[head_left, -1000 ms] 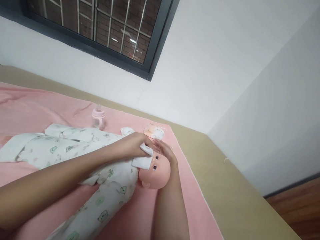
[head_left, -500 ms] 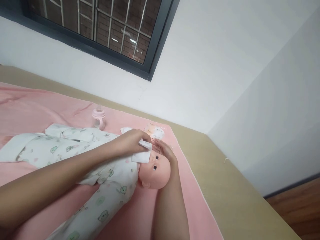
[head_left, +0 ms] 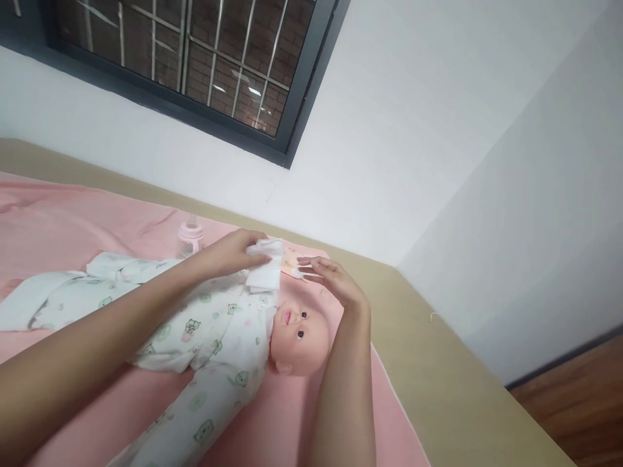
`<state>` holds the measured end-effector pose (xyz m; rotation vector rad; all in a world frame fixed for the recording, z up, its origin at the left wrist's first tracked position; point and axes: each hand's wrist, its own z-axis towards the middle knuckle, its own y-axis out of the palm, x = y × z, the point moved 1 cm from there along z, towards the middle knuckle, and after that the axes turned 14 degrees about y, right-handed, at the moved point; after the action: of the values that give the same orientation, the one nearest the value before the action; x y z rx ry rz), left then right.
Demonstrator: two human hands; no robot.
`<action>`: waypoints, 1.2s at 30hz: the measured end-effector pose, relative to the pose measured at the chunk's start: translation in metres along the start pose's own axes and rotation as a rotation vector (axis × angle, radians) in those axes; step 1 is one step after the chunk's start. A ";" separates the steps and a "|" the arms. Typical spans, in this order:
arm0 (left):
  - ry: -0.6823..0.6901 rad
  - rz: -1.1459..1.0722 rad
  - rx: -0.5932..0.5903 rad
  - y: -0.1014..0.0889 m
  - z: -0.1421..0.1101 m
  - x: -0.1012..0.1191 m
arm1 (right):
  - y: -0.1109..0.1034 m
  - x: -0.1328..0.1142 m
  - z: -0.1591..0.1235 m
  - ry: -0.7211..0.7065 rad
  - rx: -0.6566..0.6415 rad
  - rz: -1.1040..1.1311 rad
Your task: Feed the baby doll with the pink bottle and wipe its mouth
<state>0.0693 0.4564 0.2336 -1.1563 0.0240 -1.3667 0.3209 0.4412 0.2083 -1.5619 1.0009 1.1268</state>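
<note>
A baby doll in white printed clothes lies on its back on a pink sheet, head to the right. My left hand is closed on a folded white tissue, lifted above the doll's shoulder. Beyond the doll's head, my right hand hangs with its fingers stretched out and holds nothing. Behind those fingertips lies a small printed packet, partly covered by the tissue and hand.
A pink-topped baby bottle stands behind the doll. The tan table edge runs along the right and back, against the white wall. A barred window is above.
My left hand has lifted the tissue from the doll's mouth, up and away to the back. My right hand has left the doll's head and risen to the right.
</note>
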 end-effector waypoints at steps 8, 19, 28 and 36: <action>0.050 -0.093 0.034 0.001 -0.002 -0.003 | 0.042 -0.046 -0.025 -0.069 -0.052 -0.369; -0.207 0.050 0.417 -0.070 -0.018 -0.036 | -0.021 0.019 0.000 0.155 0.370 -0.080; -0.303 -0.028 0.443 -0.082 -0.024 -0.064 | -0.027 0.074 0.025 0.152 0.340 0.123; -0.356 0.108 0.547 -0.095 -0.027 -0.106 | -0.017 0.101 0.028 0.383 0.243 0.194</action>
<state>-0.0480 0.5399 0.2192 -0.8976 -0.5064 -0.9690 0.3562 0.4633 0.1109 -1.5343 1.5132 0.8079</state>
